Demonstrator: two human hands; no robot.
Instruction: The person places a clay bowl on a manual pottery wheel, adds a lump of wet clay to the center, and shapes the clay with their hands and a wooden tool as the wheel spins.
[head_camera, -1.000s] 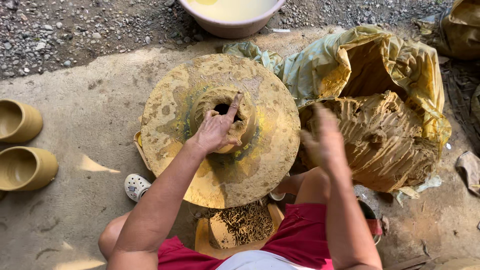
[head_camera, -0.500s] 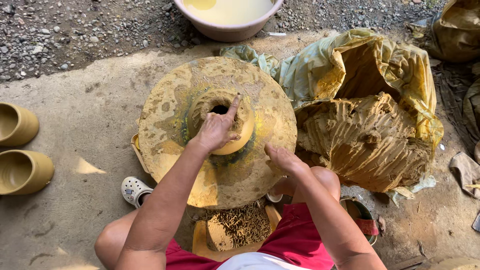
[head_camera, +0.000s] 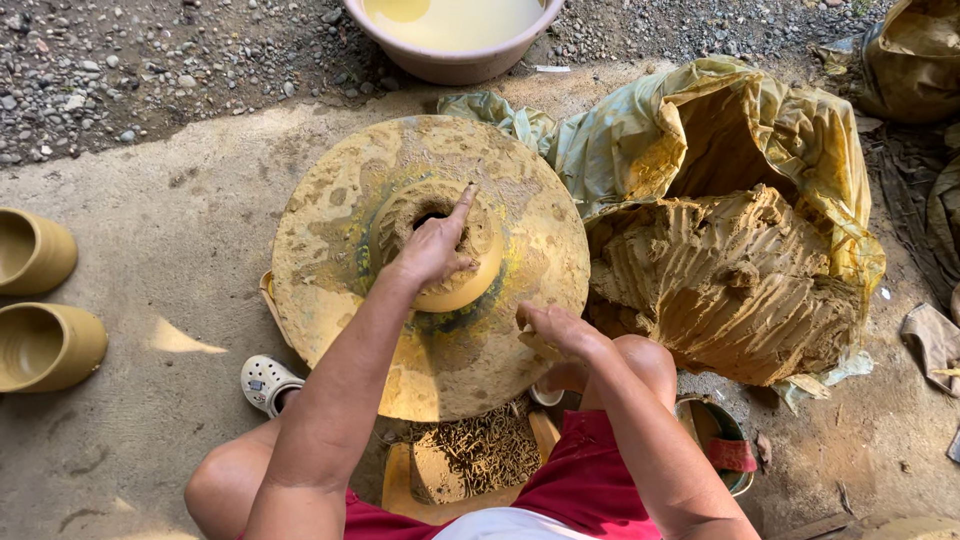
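Observation:
A round, clay-smeared potter's wheel (head_camera: 330, 230) lies flat in front of me. A small clay pot (head_camera: 480, 275) with a dark opening sits at its centre. My left hand (head_camera: 432, 250) rests on the pot's rim, forefinger stretched over the opening. My right hand (head_camera: 555, 328) is at the wheel's near right edge, fingers closed on a small lump of clay. A big mound of raw clay (head_camera: 730, 290), scored with grooves, lies on the right in a yellow-green plastic sheet (head_camera: 790, 140).
A pink basin of cloudy yellow water (head_camera: 455, 30) stands beyond the wheel. Two finished clay pots (head_camera: 40, 320) sit at the left edge. Gravel lies at the back. My white shoe (head_camera: 265, 380) and knees are under the wheel; a small bucket (head_camera: 725, 450) is by my right knee.
My right hand has come away from the clay mound, moving left and down to the wheel's near edge. My left hand has stayed on the pot.

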